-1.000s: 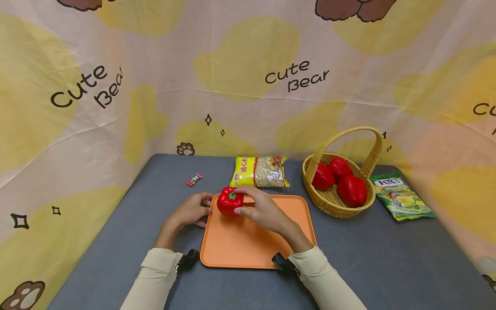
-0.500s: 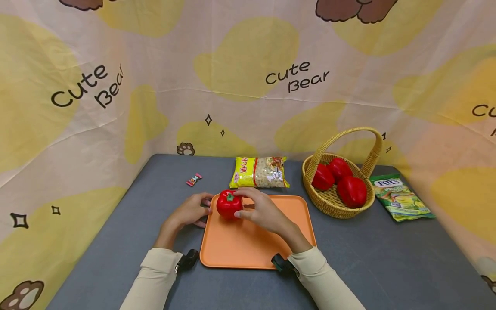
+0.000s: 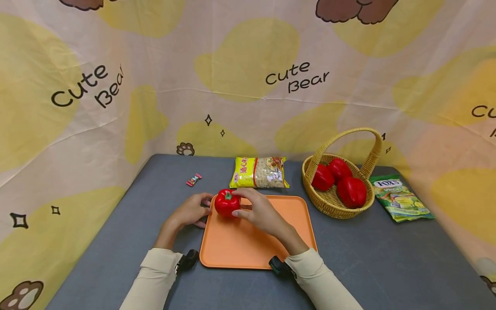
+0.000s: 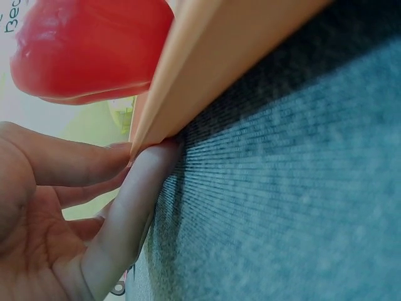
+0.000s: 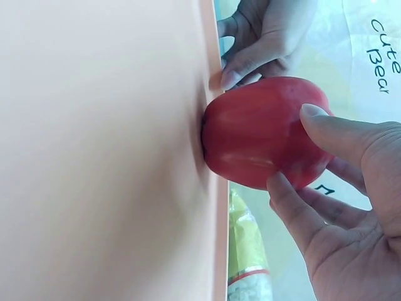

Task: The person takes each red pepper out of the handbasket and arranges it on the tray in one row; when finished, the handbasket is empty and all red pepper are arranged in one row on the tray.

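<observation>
A red bell pepper (image 3: 225, 205) stands at the far left corner of the orange tray (image 3: 248, 247), green stem up. My right hand (image 3: 260, 210) holds it from the right; in the right wrist view the thumb and fingers lie on both sides of its upper part, and its base meets the tray. At the tray's left edge, my left hand (image 3: 190, 209) pinches the rim. The left wrist view has a fingertip (image 4: 160, 157) under the rim and another against its upper side, with the pepper (image 4: 94, 50) just above.
Behind the tray lies a yellow bag of pasta (image 3: 259, 172). A wicker basket (image 3: 329, 209) with three red peppers (image 3: 351, 192) stands to the right, its tall handle arching up. Beside it is a green FOX'S bag (image 3: 403, 198). A small candy (image 3: 194, 180) lies back left.
The pepper and my right hand have shifted slightly left on the tray. My left hand has stayed at the tray's rim.
</observation>
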